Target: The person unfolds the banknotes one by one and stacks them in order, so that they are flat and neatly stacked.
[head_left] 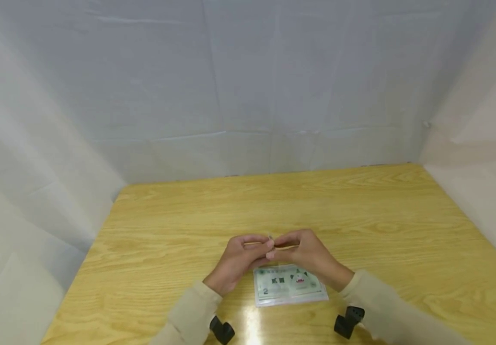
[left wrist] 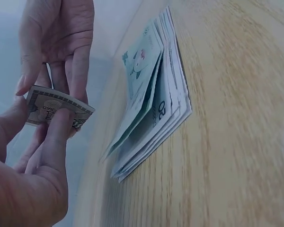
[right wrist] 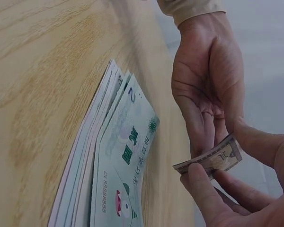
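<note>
A small brownish printed banknote [left wrist: 41, 105] is held up between both hands above the table. My left hand [head_left: 241, 261] pinches it from one side, its thumb lying across the printed face in the left wrist view. From the other side my right hand [head_left: 310, 256] grips the same note at its edge, as the right wrist view shows. Beneath the hands lies a stack of banknotes [head_left: 288, 290], a pale green one marked 2 on top. Its upper notes are slightly lifted and bent in the left wrist view. The head view hides most of the small note behind fingers.
The wooden table [head_left: 166, 268] bears the stack near its front edge. White sheeting [head_left: 248, 86] hangs behind and along both sides. Black wrist mounts [head_left: 349, 322] sit on the beige sleeves [head_left: 193, 311].
</note>
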A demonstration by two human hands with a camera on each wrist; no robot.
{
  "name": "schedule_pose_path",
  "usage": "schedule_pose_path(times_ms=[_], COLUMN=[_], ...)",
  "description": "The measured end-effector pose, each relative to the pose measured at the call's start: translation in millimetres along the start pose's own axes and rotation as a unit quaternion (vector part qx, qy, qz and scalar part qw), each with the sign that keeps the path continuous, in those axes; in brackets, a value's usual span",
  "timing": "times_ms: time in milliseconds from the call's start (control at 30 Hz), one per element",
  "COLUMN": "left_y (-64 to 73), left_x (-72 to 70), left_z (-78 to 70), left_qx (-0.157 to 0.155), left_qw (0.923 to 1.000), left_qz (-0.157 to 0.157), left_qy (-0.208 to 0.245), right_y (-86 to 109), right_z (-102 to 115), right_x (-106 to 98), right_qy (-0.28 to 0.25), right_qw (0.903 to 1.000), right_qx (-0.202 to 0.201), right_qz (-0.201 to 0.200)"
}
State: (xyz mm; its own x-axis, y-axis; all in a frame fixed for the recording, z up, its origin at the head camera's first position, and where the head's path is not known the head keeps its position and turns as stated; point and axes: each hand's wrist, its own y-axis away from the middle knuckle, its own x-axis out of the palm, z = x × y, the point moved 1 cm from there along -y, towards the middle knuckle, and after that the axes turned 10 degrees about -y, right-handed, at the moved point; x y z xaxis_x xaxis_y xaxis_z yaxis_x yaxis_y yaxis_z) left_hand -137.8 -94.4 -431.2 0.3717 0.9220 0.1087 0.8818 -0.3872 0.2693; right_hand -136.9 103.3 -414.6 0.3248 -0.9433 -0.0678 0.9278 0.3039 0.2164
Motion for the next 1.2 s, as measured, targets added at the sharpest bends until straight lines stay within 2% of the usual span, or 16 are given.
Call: schedule_pose_path(times_ms=[133, 333, 500, 600, 767, 933, 1067, 1200], left_y=[0.1, 2.7, 8.4, 12.4, 19.2, 23.3, 24.3, 24.6], left_x=[0.7, 0.2, 0.8, 1.8, 2.1, 1.5, 3.1, 6.8], left_z=[0.7, -1.2, -4.0, -4.7, -2.1, 1.8, 4.7, 8.0], left_qx=[-0.001, -0.003, -0.004, -0.002, 0.005, 0.001, 0.012, 0.035], left_qw=[1.0000, 0.9990, 0.9965, 0.9937, 0.9869, 0.9746, 0.9585, 0.9369], left_qz=[-0.002, 0.007, -0.012, -0.024, -0.026, -0.018, -0.008, -0.009], left_qy=[-0.003, -0.044, -0.083, -0.109, -0.159, -0.223, -0.285, -0.348], right_y=[2.9, 8.0, 15.5, 19.8, 26.7, 30.2, 30.1, 30.5], right_z=[2.7, 5.1, 6.3, 3.7, -3.7, -12.2, -21.2, -27.7], right_x=[-1.7, -8.6, -15.8, -22.4, -34.1, -40.8, -42.1, -40.5], right_qy=[-0.007, -0.040, -0.067, -0.051, -0.019, -0.003, 0.021, 0.056], right_qw=[0.9999, 0.9983, 0.9965, 0.9972, 0.9976, 0.9980, 0.9977, 0.9969], right_qx=[0.012, 0.032, 0.041, 0.054, 0.066, 0.058, 0.044, 0.036], right_qz=[0.007, 0.028, 0.027, 0.008, -0.008, 0.023, 0.048, 0.042])
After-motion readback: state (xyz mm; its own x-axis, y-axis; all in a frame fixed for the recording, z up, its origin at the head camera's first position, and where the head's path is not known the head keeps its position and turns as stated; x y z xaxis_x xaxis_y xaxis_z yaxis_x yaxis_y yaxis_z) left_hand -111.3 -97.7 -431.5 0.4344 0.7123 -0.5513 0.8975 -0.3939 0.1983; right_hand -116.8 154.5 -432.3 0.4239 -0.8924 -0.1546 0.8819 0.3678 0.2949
